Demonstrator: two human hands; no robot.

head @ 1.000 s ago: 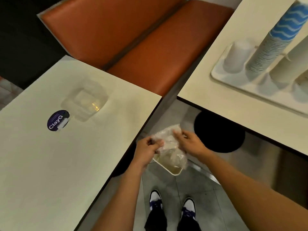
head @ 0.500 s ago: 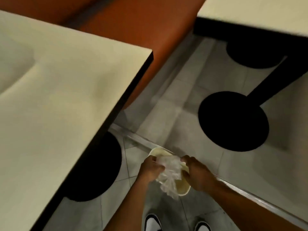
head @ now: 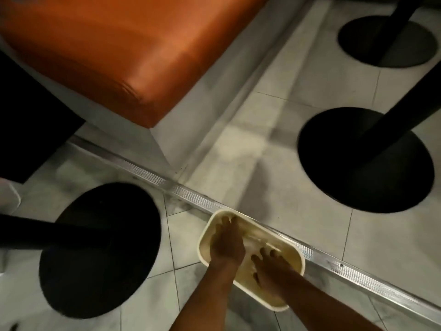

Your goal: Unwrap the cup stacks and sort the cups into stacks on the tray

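Note:
A cream rectangular bin [head: 298, 256] stands on the tiled floor at the lower middle of the head view. Both my hands reach down into it. My left hand [head: 226, 243] lies flat in the bin's far-left part with its fingers stretched out. My right hand [head: 270, 265] is in the near-right part, fingers spread. Between the two hands shows a patch of clear plastic wrap [head: 253, 243], pressed low in the bin. No cups and no tray are in view.
An orange bench seat [head: 124, 48] fills the upper left. Round black table bases sit at the left [head: 100, 249] and right [head: 365, 161], with another at the top right [head: 386, 41]. A metal floor strip [head: 181, 189] runs diagonally past the bin.
The view has tipped down from the tables to the floor. My hands carried the crumpled wrap down into the bin and went from gripping it to lying spread on it.

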